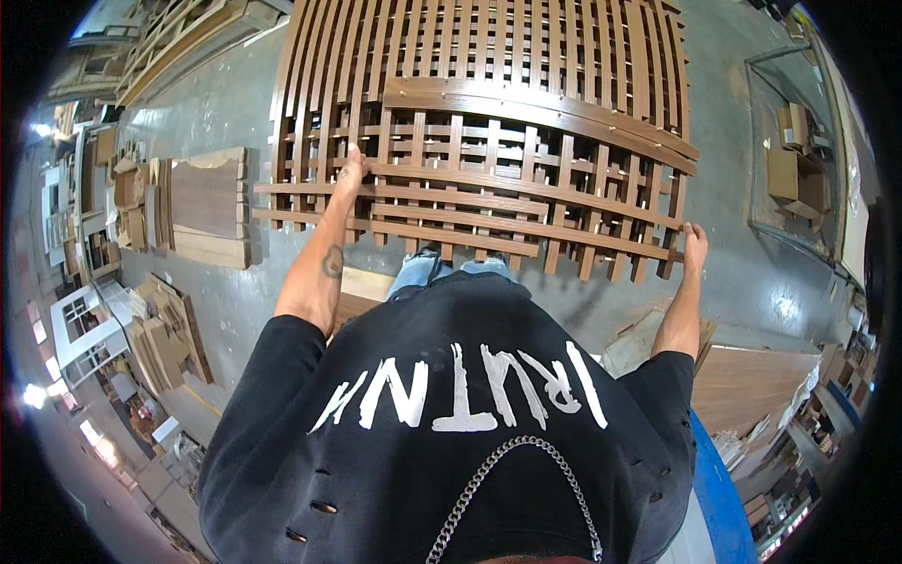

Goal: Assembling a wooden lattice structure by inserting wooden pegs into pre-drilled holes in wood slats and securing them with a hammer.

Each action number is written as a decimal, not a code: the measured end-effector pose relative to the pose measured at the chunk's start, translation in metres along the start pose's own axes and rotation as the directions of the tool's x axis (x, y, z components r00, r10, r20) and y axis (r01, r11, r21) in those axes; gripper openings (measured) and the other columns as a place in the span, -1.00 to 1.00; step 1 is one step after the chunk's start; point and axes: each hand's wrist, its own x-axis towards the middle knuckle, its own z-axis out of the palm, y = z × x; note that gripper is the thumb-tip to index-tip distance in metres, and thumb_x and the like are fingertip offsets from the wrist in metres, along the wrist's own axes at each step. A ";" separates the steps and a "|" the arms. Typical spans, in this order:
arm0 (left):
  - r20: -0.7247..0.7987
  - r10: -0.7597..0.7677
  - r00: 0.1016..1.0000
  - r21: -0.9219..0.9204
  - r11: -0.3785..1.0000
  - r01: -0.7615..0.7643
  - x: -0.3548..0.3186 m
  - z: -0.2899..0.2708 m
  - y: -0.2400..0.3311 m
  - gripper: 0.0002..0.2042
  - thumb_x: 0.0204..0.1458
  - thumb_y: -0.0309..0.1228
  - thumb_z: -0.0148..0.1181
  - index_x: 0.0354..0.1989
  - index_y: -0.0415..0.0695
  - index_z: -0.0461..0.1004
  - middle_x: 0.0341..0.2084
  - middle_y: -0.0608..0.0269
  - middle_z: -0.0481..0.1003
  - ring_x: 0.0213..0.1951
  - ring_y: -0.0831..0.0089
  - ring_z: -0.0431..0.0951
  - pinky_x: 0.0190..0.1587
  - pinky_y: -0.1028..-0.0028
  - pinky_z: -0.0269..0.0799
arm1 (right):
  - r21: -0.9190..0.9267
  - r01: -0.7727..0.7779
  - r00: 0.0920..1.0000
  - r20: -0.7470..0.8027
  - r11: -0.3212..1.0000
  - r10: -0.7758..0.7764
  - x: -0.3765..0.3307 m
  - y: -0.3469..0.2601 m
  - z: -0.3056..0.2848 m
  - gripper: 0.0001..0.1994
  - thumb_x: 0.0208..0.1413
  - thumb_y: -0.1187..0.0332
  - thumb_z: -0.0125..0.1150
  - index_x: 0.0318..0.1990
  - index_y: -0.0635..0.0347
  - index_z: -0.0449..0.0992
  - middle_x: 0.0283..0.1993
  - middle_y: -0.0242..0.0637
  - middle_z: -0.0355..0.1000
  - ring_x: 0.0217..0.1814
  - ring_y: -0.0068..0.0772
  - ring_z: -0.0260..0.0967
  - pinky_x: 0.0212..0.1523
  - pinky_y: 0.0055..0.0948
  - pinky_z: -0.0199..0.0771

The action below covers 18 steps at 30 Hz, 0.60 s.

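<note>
A large lattice of brown wood-grain slats (451,146) lies in front of me, its strips crossing in open squares. Several long slats rest crosswise on its near part. My left hand (350,175) is closed at the left end of one crosswise wooden slat (526,191). Out at the right edge, my right hand (694,248) curls around the right ends of the near slats; its fingertips are partly hidden. Farther up, a wider brown board (507,103) lies slanted across the lattice.
To the left, a stack of panels (207,207) sits on the grey floor (225,310). A metal-framed cart (752,141) with cardboard boxes (797,179) stands at right. Behind my right arm are a wooden panel (752,381) and a blue surface (716,489).
</note>
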 end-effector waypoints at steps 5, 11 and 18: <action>-0.028 -0.043 0.999 -0.008 0.999 0.042 0.006 0.004 -0.003 -0.11 0.18 0.32 -0.51 0.34 -0.31 0.10 0.21 -0.22 0.28 0.32 0.06 0.21 0.39 0.07 -0.16 | -0.018 -0.007 0.999 0.041 1.000 0.008 -0.004 -0.003 -0.007 -0.42 0.12 0.09 0.17 0.16 0.40 0.39 0.20 0.06 0.37 0.30 -0.04 0.26 0.29 -0.25 0.18; -0.072 -0.063 0.995 0.148 0.986 0.073 0.033 -0.014 -0.031 -0.14 0.17 0.33 -0.45 0.33 -0.25 0.16 0.22 -0.12 0.30 0.32 0.11 0.20 0.35 0.18 0.01 | -0.016 0.050 0.994 0.094 0.999 -0.048 0.001 -0.008 -0.001 -0.40 0.13 0.07 0.17 0.17 0.41 0.37 0.22 0.08 0.35 0.32 -0.08 0.25 0.30 -0.27 0.18; -0.103 -0.013 0.995 0.211 0.977 0.034 0.035 -0.005 -0.039 -0.05 0.11 0.38 -0.46 0.32 -0.34 0.13 0.29 -0.19 0.17 0.37 0.04 0.07 0.39 0.26 -0.04 | -0.043 0.043 0.996 0.078 0.998 -0.039 -0.005 -0.011 -0.006 -0.40 0.12 0.11 0.18 0.18 0.43 0.34 0.17 0.09 0.39 0.27 -0.06 0.31 0.28 -0.29 0.23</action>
